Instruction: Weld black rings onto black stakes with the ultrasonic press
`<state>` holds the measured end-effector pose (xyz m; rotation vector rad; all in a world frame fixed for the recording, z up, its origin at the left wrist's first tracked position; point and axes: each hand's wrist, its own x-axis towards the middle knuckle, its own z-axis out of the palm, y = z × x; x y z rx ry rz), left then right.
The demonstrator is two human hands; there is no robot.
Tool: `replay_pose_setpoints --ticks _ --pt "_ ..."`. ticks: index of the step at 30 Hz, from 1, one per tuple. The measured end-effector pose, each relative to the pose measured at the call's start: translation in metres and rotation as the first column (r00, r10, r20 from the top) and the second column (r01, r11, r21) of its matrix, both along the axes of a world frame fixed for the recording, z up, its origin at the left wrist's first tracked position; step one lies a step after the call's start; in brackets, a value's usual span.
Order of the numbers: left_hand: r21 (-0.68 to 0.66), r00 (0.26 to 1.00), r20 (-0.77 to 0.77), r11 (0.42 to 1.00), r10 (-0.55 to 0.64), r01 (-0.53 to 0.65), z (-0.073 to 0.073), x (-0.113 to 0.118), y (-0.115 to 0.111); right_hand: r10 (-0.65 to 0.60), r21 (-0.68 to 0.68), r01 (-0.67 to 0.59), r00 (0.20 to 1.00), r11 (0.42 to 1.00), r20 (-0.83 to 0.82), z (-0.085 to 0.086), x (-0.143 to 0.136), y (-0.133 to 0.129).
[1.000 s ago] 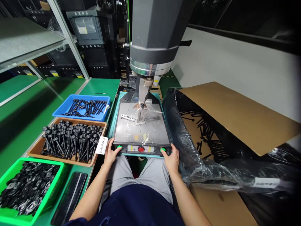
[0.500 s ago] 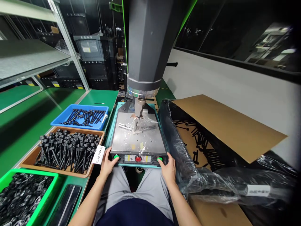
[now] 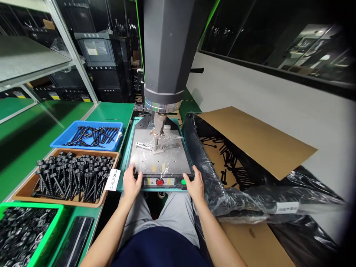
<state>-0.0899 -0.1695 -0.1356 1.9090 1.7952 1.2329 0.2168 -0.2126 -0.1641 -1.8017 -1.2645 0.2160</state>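
My left hand (image 3: 132, 182) is at the left front corner of the machine's metal plate (image 3: 151, 162), fingers apart, with nothing in it. Over at the right front corner, my right hand (image 3: 194, 183) is open too, its thumb beside a green button (image 3: 183, 182). A red button (image 3: 159, 182) sits mid-panel between the hands. The press horn (image 3: 159, 124) points down at a small metal fixture (image 3: 158, 147) on the plate, with clear plastic film around it. Whether a part sits in the fixture I cannot tell.
Left are a blue tray (image 3: 83, 144) and a brown tray (image 3: 111, 162) of black rods, and a green bin (image 3: 57, 222) of black parts. A plastic-lined box (image 3: 214, 178) holding rods stands right, under a cardboard sheet (image 3: 258, 141). The grey machine column (image 3: 164, 48) rises centrally.
Both thumbs have come off the green buttons. My left hand has moved up over the panel's left end and hides its button; my right hand has lifted slightly. The camera view has shifted.
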Motion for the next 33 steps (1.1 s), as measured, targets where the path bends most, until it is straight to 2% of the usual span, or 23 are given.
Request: replay_pose_setpoints --ticks 3,6,10,12,15,17,19,24,27,30,33 --pt "-0.133 0.994 0.110 0.991 -0.002 0.017 0.008 0.008 0.023 0.085 -0.021 -0.085 0.996 0.996 0.005 0.015 -0.002 0.031" --pt "-0.245 0.939 0.345 0.965 -0.005 0.095 0.014 0.013 0.039 0.161 -0.069 -0.167 0.984 0.984 -0.082 0.023 -0.005 0.062" --pt "-0.246 0.707 0.705 0.921 -0.045 0.304 0.020 0.012 0.039 0.220 -0.079 -0.250 0.937 0.965 -0.273 0.030 -0.007 0.078" --pt "-0.227 0.619 0.784 0.907 -0.046 0.355 0.024 0.010 0.030 0.216 -0.035 -0.248 0.899 0.968 -0.381 0.034 -0.008 0.073" --pt "-0.228 0.576 0.817 0.898 -0.034 0.376 0.030 0.008 0.015 0.214 0.029 -0.243 0.782 0.970 -0.585 0.042 -0.011 0.055" --pt "-0.226 0.545 0.838 0.893 -0.026 0.389 0.034 0.008 0.008 0.197 0.023 -0.256 0.680 0.966 -0.706 0.050 -0.016 0.043" --pt "-0.225 0.507 0.862 0.883 -0.016 0.412 0.037 0.007 0.003 0.181 0.014 -0.266 0.618 0.964 -0.765 0.057 -0.021 0.033" --pt "-0.221 0.406 0.914 0.864 0.022 0.452 0.041 0.003 -0.002 0.202 0.071 -0.257 0.525 0.964 -0.827 0.072 -0.029 0.018" --pt "-0.203 0.371 0.928 0.867 0.022 0.455 0.044 -0.002 -0.009 0.180 0.061 -0.260 0.463 0.964 -0.868 0.075 -0.031 0.009" --pt "-0.215 0.358 0.933 0.851 0.034 0.479 0.043 -0.008 -0.023 0.142 0.027 -0.254 0.445 0.967 -0.884 0.073 -0.032 -0.006" --pt "-0.250 0.367 0.928 0.834 0.061 0.492 0.036 -0.013 -0.043 0.100 -0.018 -0.256 0.443 0.966 -0.891 0.063 -0.034 -0.028"
